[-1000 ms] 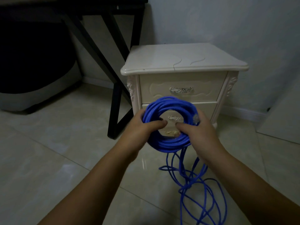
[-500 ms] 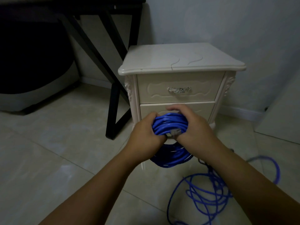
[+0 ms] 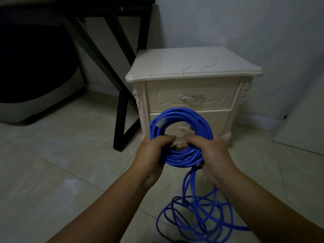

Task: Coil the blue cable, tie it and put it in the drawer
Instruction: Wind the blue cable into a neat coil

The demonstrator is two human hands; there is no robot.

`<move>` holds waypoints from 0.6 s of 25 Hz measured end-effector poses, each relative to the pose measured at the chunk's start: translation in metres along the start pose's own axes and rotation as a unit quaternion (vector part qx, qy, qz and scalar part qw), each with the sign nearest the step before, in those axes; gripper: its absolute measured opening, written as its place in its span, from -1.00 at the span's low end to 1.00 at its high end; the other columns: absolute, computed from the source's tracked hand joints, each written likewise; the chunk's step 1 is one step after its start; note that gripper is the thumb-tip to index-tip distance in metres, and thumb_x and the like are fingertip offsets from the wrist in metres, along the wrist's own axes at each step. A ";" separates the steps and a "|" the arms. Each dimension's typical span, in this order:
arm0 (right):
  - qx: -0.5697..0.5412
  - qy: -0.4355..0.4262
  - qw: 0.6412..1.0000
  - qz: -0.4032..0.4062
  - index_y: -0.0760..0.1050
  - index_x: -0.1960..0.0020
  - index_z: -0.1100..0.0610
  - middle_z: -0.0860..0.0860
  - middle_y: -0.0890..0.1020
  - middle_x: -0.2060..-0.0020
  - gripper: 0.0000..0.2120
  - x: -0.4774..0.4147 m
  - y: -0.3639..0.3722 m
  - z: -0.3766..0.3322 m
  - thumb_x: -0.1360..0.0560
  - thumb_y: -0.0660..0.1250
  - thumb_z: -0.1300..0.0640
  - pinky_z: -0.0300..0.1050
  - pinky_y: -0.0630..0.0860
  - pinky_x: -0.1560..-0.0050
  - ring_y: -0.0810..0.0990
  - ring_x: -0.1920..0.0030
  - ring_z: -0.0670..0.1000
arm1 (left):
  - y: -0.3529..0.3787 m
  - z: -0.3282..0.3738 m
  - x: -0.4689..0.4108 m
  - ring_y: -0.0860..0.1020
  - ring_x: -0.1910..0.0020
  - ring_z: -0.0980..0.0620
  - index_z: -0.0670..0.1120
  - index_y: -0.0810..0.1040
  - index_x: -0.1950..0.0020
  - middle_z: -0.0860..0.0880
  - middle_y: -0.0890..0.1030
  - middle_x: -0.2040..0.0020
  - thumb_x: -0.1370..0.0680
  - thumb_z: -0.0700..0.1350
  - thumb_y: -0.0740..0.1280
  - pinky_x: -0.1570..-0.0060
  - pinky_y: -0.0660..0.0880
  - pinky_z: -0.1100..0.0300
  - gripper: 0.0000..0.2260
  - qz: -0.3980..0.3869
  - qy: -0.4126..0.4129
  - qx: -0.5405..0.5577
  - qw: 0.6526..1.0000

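Observation:
A round coil of blue cable (image 3: 182, 118) stands upright between both hands, in front of the nightstand. My left hand (image 3: 151, 151) grips the coil's lower left side, thumb on top. My right hand (image 3: 210, 153) grips its lower right side. A clear plug (image 3: 161, 122) sticks out at the coil's upper left. The uncoiled rest of the cable (image 3: 196, 218) hangs from the coil and lies tangled on the floor. Behind the coil, the cream nightstand (image 3: 192, 67) has two shut drawers: the top drawer (image 3: 192, 95) with a metal handle, and the lower drawer (image 3: 219, 120) partly hidden by the coil.
A black table's legs (image 3: 121, 109) stand left of the nightstand, with a dark bulky object (image 3: 35, 67) under the table. A pale panel (image 3: 305, 123) leans at the right wall. The floor is glossy beige tile (image 3: 52, 172).
Half a second ago the coil was tipped and squeezed under both hands; now it stands open and round again. The loose cable on the floor has shifted back toward the middle.

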State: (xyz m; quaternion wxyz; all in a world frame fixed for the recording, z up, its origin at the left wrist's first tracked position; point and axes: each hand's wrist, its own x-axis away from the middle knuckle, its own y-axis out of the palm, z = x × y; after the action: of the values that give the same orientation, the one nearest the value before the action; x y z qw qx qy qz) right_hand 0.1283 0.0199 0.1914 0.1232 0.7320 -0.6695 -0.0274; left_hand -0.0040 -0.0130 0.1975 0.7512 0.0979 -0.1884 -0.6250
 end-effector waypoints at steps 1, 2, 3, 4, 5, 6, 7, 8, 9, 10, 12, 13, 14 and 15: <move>0.003 0.000 1.000 0.013 0.52 -0.03 0.15 0.07 0.61 0.40 -0.77 0.000 -0.002 -0.001 -0.42 0.38 0.36 0.01 0.59 0.18 0.62 0.31 0.08 | -0.001 0.002 0.002 0.61 0.18 -0.10 -0.19 0.48 -0.17 -0.16 0.54 0.19 -0.46 -0.33 0.36 0.14 0.57 0.13 -0.71 -0.041 -0.001 -0.054 0.998; 0.011 -0.003 1.000 0.024 0.52 -0.02 0.12 0.04 0.59 0.44 -0.77 -0.001 -0.003 -0.004 -0.43 0.35 0.37 -0.03 0.58 0.25 0.60 0.35 0.06 | -0.005 0.006 0.003 0.62 0.11 -0.07 -0.13 0.45 -0.24 -0.13 0.57 0.09 -0.40 -0.30 0.44 0.12 0.58 0.18 -0.57 -0.077 -0.009 -0.118 0.990; 0.023 -0.009 0.999 0.032 0.52 0.00 0.10 0.02 0.58 0.45 -0.77 -0.003 -0.005 -0.007 -0.44 0.34 0.38 -0.04 0.57 0.28 0.59 0.36 0.05 | -0.010 0.013 0.002 0.63 0.01 -0.03 -0.05 0.39 -0.33 -0.09 0.57 -0.05 -0.33 -0.27 0.51 0.10 0.57 0.23 -0.39 -0.108 -0.023 -0.169 0.979; 0.037 -0.016 0.999 0.033 0.52 0.01 0.08 0.04 0.58 0.43 -0.76 -0.004 -0.006 -0.011 -0.44 0.33 0.38 -0.03 0.57 0.28 0.59 0.36 0.07 | -0.017 0.021 0.001 0.60 -0.09 0.02 0.05 0.31 -0.40 -0.03 0.54 -0.18 -0.28 -0.25 0.54 0.08 0.57 0.25 -0.24 -0.133 -0.037 -0.198 0.970; 0.058 -0.026 0.998 0.027 0.51 0.03 0.05 0.06 0.58 0.39 -0.74 -0.006 -0.007 -0.015 -0.44 0.33 0.39 0.00 0.56 0.26 0.58 0.34 0.10 | -0.025 0.029 0.000 0.58 -0.17 0.04 0.14 0.24 -0.44 0.03 0.50 -0.27 -0.26 -0.25 0.55 0.03 0.57 0.24 -0.14 -0.159 -0.043 -0.201 0.966; 0.100 -0.042 0.994 0.019 0.51 0.05 0.02 0.08 0.59 0.34 -0.72 -0.006 -0.007 -0.019 -0.43 0.33 0.39 0.03 0.56 0.24 0.59 0.31 0.13 | -0.030 0.036 0.000 0.55 -0.22 0.07 0.23 0.19 -0.45 0.09 0.48 -0.30 -0.26 -0.25 0.56 -0.05 0.55 0.20 -0.09 -0.181 -0.036 -0.198 0.963; 0.167 -0.067 0.984 0.005 0.50 0.07 -0.03 0.05 0.61 0.28 -0.69 -0.005 -0.008 -0.022 -0.42 0.35 0.38 -0.01 0.57 0.23 0.62 0.28 0.09 | -0.034 0.040 -0.001 0.53 -0.24 0.10 0.28 0.16 -0.45 0.15 0.46 -0.32 -0.25 -0.21 0.55 -0.13 0.51 0.17 -0.07 -0.189 -0.026 -0.214 0.958; 0.250 -0.095 0.963 -0.016 0.47 0.09 -0.09 0.00 0.62 0.24 -0.65 -0.004 -0.007 -0.023 -0.41 0.37 0.37 -0.14 0.57 0.24 0.63 0.26 -0.01 | -0.034 0.042 0.000 0.52 -0.24 0.12 0.29 0.14 -0.47 0.18 0.44 -0.32 -0.25 -0.18 0.55 -0.16 0.50 0.15 -0.05 -0.189 -0.010 -0.265 0.945; 0.329 -0.122 0.935 -0.046 0.44 0.10 -0.13 -0.08 0.61 0.23 -0.63 -0.001 -0.004 -0.023 -0.40 0.38 0.35 -0.33 0.53 0.30 0.61 0.27 -0.14 | -0.032 0.039 0.000 0.54 -0.20 0.13 0.27 0.14 -0.48 0.17 0.44 -0.31 -0.27 -0.18 0.55 -0.14 0.52 0.16 -0.07 -0.180 0.015 -0.340 0.923; 0.387 -0.144 0.908 -0.073 0.42 0.09 -0.15 -0.13 0.59 0.22 -0.60 0.003 0.000 -0.021 -0.38 0.40 0.35 -0.45 0.45 0.34 0.59 0.27 -0.21 | -0.028 0.033 0.001 0.57 -0.12 0.15 0.22 0.19 -0.47 0.13 0.47 -0.26 -0.30 -0.20 0.53 -0.08 0.55 0.19 -0.14 -0.162 0.054 -0.421 0.891; 0.437 -0.174 0.877 -0.096 0.40 0.03 -0.16 -0.18 0.55 0.21 -0.57 0.007 0.008 -0.015 -0.37 0.42 0.33 -0.49 0.42 0.32 0.54 0.25 -0.26 | -0.019 0.017 -0.001 0.57 0.10 0.24 0.12 0.43 -0.27 0.09 0.56 -0.03 -0.40 -0.23 0.45 0.11 0.53 0.32 -0.49 -0.076 0.156 -0.529 0.831; 0.428 -0.179 0.881 -0.098 0.40 0.00 -0.14 -0.17 0.56 0.19 -0.57 0.007 0.009 -0.014 -0.36 0.43 0.33 -0.48 0.44 0.28 0.55 0.24 -0.25 | -0.015 0.012 -0.002 0.54 0.20 0.25 0.08 0.49 -0.08 0.07 0.58 0.11 -0.44 -0.22 0.41 0.22 0.48 0.37 -0.70 -0.028 0.188 -0.532 0.825; 0.395 -0.175 0.897 -0.095 0.42 -0.01 -0.10 -0.14 0.58 0.17 -0.57 0.006 0.008 -0.014 -0.35 0.45 0.33 -0.45 0.48 0.24 0.58 0.23 -0.21 | -0.014 0.010 -0.004 0.53 0.26 0.23 0.05 0.49 0.06 0.05 0.57 0.21 -0.47 -0.21 0.38 0.29 0.45 0.37 -0.82 0.011 0.200 -0.517 0.833; 0.346 -0.160 0.920 -0.093 0.44 -0.04 -0.07 -0.12 0.61 0.15 -0.58 0.005 0.006 -0.015 -0.34 0.46 0.33 -0.39 0.54 0.20 0.61 0.21 -0.18 | -0.013 0.010 -0.006 0.53 0.29 0.18 0.03 0.48 0.12 0.03 0.56 0.26 -0.49 -0.19 0.36 0.30 0.45 0.34 -0.87 0.036 0.194 -0.491 0.849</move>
State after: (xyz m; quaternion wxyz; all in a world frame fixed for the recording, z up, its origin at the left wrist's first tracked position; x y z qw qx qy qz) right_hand 0.1263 0.0169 0.2083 -0.2492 0.7738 -0.5772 0.0778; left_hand -0.0205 -0.0093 0.2009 0.7444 -0.1711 0.2888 -0.5772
